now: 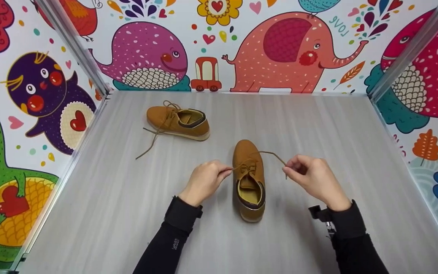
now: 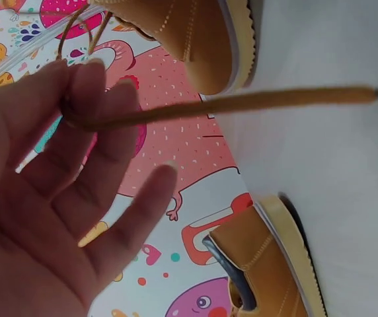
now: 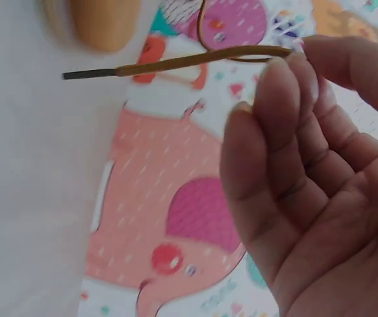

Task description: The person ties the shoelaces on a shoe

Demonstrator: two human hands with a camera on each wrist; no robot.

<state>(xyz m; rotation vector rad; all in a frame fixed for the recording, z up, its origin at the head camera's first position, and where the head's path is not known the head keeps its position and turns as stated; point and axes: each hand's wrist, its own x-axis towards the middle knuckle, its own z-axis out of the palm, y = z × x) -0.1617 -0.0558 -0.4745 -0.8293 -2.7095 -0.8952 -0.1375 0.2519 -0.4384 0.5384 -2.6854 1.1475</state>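
Note:
A tan lace-up shoe (image 1: pixel 246 152) stands upright in the middle of the floor, toe pointing away from me, between my two hands. My left hand (image 1: pixel 205 179) pinches one end of its brown shoelace (image 2: pixel 228 104) between thumb and forefinger, just left of the shoe. On the other side, my right hand (image 1: pixel 314 176) pinches the opposite lace end (image 3: pixel 182 61), which arcs out from the shoe's front. The dark tip of each end sticks out past the fingers in the wrist views. Neither hand touches the shoe's body.
A second tan shoe (image 1: pixel 181 123) stands farther back on the left, toe to the left, one lace end (image 1: pixel 148 146) trailing on the floor. Walls with cartoon animals (image 1: pixel 280 57) and metal corner posts (image 1: pixel 72 45) enclose the pale grey floor (image 1: pixel 101 213).

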